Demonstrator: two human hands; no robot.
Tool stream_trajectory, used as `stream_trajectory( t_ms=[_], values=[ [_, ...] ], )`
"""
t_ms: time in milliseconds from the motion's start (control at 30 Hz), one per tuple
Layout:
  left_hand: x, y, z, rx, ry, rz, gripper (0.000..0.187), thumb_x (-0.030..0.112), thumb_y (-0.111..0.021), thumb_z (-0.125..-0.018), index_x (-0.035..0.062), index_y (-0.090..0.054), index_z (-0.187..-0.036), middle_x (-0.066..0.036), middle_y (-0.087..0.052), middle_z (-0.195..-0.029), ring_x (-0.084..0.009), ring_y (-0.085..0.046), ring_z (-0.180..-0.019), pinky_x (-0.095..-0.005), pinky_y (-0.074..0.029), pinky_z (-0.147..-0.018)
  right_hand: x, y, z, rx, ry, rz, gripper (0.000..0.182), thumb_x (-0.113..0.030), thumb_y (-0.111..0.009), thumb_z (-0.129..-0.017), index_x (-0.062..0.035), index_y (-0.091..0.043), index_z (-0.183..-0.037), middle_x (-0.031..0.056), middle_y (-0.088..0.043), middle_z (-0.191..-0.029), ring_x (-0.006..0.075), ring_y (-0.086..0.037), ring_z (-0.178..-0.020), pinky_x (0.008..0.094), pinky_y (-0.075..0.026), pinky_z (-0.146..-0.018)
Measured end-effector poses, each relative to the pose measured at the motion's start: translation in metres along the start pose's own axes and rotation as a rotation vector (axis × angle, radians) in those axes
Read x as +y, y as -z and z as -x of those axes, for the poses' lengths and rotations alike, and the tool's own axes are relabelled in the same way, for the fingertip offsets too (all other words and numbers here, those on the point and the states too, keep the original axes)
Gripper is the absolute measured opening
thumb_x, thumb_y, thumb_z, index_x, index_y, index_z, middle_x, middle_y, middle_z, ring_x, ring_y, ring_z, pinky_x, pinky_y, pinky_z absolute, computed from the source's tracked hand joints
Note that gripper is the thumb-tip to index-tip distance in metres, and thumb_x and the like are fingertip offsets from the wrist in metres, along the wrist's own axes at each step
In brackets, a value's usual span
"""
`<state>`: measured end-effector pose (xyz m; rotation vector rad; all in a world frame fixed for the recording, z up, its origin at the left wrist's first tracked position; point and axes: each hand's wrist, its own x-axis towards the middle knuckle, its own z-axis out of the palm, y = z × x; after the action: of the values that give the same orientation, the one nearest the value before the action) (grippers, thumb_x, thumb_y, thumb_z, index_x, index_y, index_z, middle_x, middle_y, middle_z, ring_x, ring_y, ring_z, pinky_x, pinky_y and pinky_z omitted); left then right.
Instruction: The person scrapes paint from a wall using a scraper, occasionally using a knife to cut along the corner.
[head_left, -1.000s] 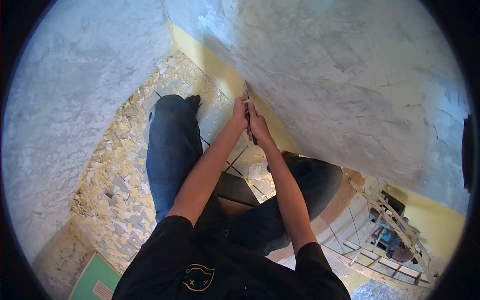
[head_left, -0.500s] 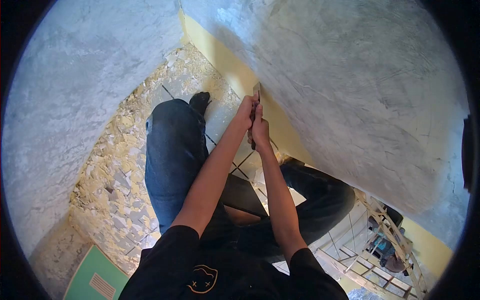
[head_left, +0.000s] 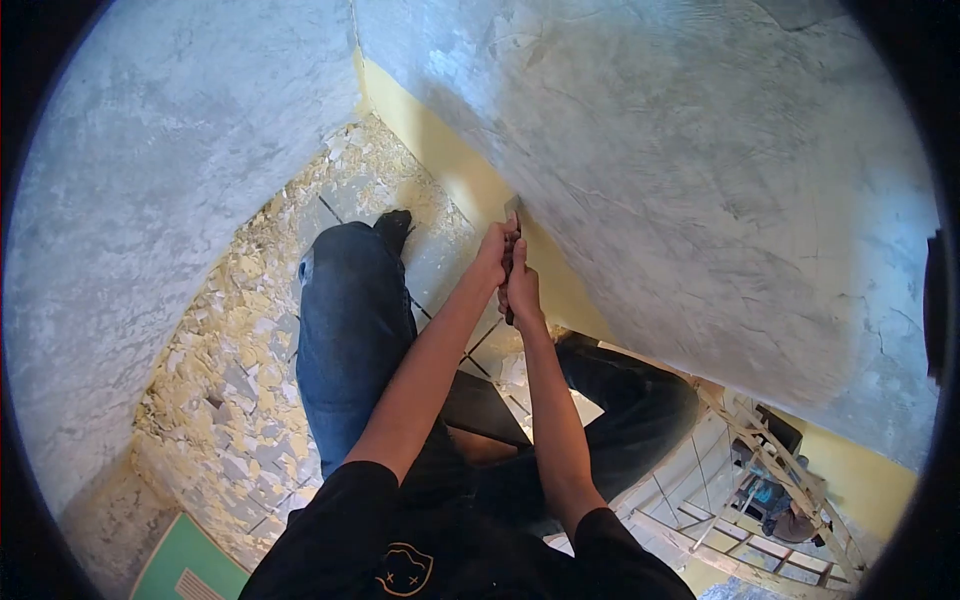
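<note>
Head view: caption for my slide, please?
Left hand and right hand grip a scraper at the yellow strip below grey plaster.

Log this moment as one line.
left hand: gripping scraper | right hand: gripping scraper | blade: at yellow strip | flakes: on floor

Rough, matt wall (head_left: 680, 200); wooden ladder (head_left: 790, 478).

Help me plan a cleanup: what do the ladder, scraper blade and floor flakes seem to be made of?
Ladder: probably bare wood, by its pale tan, matte rails.
Scraper blade: likely plain metal, being thin, flat and grey; too small to tell which kind.
Flakes: probably dry, matte paint, perhaps with plaster, judging by the thin, jagged yellow, white and grey pieces.
</note>
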<state>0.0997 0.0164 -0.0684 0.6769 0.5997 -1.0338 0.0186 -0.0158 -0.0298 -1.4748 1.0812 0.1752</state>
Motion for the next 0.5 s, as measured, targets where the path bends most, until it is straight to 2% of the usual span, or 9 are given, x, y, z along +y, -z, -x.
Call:
stream_trajectory(
  t_ms=[67,167,233,267,333,433,500],
  values=[
    [-0.01,0.007,0.002,0.022,-0.003,0.006,0.031,0.036,-0.06,-0.083,0.0144,-0.048,-0.064,-0.003,-0.046,-0.058,-0.0199,-0.044,-0.052,-0.0353,-0.04,-0.05,0.007,0.0,0.004,0.008,-0.048,0.0,0.07,-0.073,-0.03,-0.087,-0.012,-0.04,-0.053,-0.0002,-0.035,-0.04,0.0132,-0.036,-0.031,0.0299,-0.029,-0.032],
    [-0.001,-0.006,0.016,0.073,-0.004,0.024,0.03,0.036,-0.058,-0.083,0.0148,-0.047,-0.065,-0.003,-0.046,-0.058,-0.02,-0.044,-0.052,-0.0351,-0.04,-0.05,0.005,0.001,0.0,-0.004,0.008,0.022,0.07,-0.073,-0.03,-0.086,-0.0121,-0.04,-0.053,0.0,-0.034,-0.04,0.0133,-0.036,-0.031,0.0301,-0.029,-0.032],
    [-0.005,-0.004,0.017,-0.052,-0.05,0.049,0.037,0.04,-0.055,-0.09,0.0133,-0.052,-0.066,-0.002,-0.052,-0.06,-0.017,-0.049,-0.053,-0.0324,-0.041,-0.051,0.008,0.008,-0.005,-0.049,0.025,0.069,0.07,-0.073,-0.03,-0.086,-0.0124,-0.04,-0.053,-0.0001,-0.034,-0.04,0.0132,-0.035,-0.031,0.0298,-0.029,-0.031],
    [-0.006,-0.005,0.016,-0.057,-0.056,0.045,0.037,0.04,-0.055,-0.09,0.0133,-0.052,-0.066,-0.002,-0.052,-0.06,-0.017,-0.049,-0.053,-0.0324,-0.041,-0.051,0.01,0.012,-0.01,-0.049,0.034,0.066,0.07,-0.073,-0.03,-0.086,-0.0124,-0.04,-0.053,-0.0001,-0.034,-0.04,0.0132,-0.035,-0.031,0.0298,-0.029,-0.031],
    [-0.01,0.0,0.005,-0.071,-0.066,0.042,0.038,0.042,-0.054,-0.091,0.0136,-0.051,-0.066,-0.002,-0.051,-0.059,-0.0159,-0.048,-0.052,-0.0307,-0.04,-0.05,0.013,0.018,-0.018,-0.095,0.004,0.129,0.074,-0.07,-0.029,-0.089,-0.0036,-0.052,-0.065,0.0033,-0.041,-0.042,0.0157,-0.042,-0.033,0.0322,-0.032,-0.034],
    [-0.014,0.004,-0.013,-0.038,-0.125,0.113,0.039,0.044,-0.055,-0.091,0.0143,-0.051,-0.066,-0.001,-0.051,-0.059,-0.0152,-0.048,-0.052,-0.0295,-0.039,-0.048,0.002,0.021,-0.024,-0.117,0.01,0.149,0.075,-0.07,-0.029,-0.089,-0.0042,-0.051,-0.061,0.0039,-0.042,-0.042,0.016,-0.042,-0.033,0.0322,-0.032,-0.034],
    [-0.01,0.01,-0.02,-0.007,-0.095,0.114,0.039,0.044,-0.054,-0.091,0.0143,-0.052,-0.066,-0.001,-0.051,-0.058,-0.0157,-0.047,-0.051,-0.0302,-0.038,-0.048,0.004,0.014,-0.027,-0.117,0.014,0.118,0.075,-0.07,-0.029,-0.089,-0.0044,-0.051,-0.06,0.0038,-0.042,-0.042,0.016,-0.042,-0.033,0.0321,-0.032,-0.034]
  ],
)
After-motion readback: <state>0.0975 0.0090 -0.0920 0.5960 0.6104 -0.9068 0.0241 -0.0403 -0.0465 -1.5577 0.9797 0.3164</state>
